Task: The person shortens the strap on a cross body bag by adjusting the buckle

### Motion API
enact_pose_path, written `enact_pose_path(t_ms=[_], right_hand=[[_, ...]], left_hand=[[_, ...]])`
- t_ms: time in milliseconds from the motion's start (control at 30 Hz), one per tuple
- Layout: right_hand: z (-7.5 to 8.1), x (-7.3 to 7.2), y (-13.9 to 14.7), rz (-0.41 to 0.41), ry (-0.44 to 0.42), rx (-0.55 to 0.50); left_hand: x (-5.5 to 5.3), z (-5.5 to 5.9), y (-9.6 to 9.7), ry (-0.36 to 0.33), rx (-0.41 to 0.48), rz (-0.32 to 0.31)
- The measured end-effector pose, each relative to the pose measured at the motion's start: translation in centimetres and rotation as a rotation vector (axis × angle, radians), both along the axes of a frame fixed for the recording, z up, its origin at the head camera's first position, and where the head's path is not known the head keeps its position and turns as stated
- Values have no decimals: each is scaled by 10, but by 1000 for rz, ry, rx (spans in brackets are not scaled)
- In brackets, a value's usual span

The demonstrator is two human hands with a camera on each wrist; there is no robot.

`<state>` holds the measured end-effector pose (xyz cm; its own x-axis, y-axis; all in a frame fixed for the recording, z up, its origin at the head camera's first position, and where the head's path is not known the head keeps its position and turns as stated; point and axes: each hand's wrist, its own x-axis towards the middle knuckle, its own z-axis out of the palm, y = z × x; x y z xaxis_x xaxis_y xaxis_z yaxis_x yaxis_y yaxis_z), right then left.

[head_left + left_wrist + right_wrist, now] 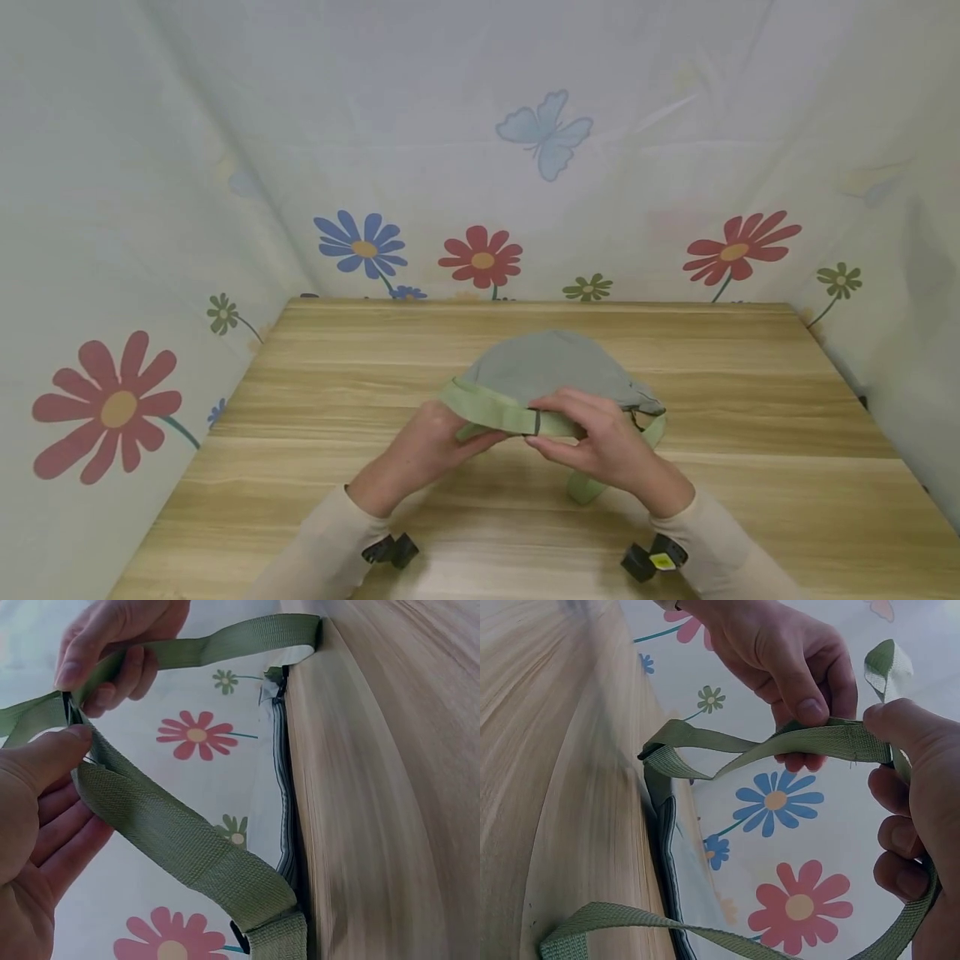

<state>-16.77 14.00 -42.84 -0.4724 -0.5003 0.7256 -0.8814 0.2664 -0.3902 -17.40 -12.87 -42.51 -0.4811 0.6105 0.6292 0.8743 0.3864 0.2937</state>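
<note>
green strap [486,406] pinched by two hands

a grey bag [551,367] spreads over the wooden table [750,375], twelve o'clock from the hands in the head view. at eight o'clock from it, the left hand [432,442] pinches the strap between thumb and fingers. at five o'clock, the right hand [606,440] grips the strap beside a black slider [537,422], thumb and fingers closed on it. a second stretch of webbing [583,489] droops below the right hand. beyond the table, at twelve, hangs a flower-printed cloth [420,150].
</note>
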Motion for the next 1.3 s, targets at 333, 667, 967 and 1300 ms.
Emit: enact_pose_path(t_ms=[333, 667, 967, 1300], right_hand=[[7, -5, 12, -48, -16, -28], [10, -8, 23, -35, -33, -10], [11, -10, 29, -60, -35, -13], [13, -11, 29, -18, -25, -27]], left_hand=[[-5, 0, -16, 57, -25, 30], [-9, -2, -42, 30, -32, 40], [-5, 1, -63, -105, -75, 98], [-6, 1, -78, -96, -58, 69]])
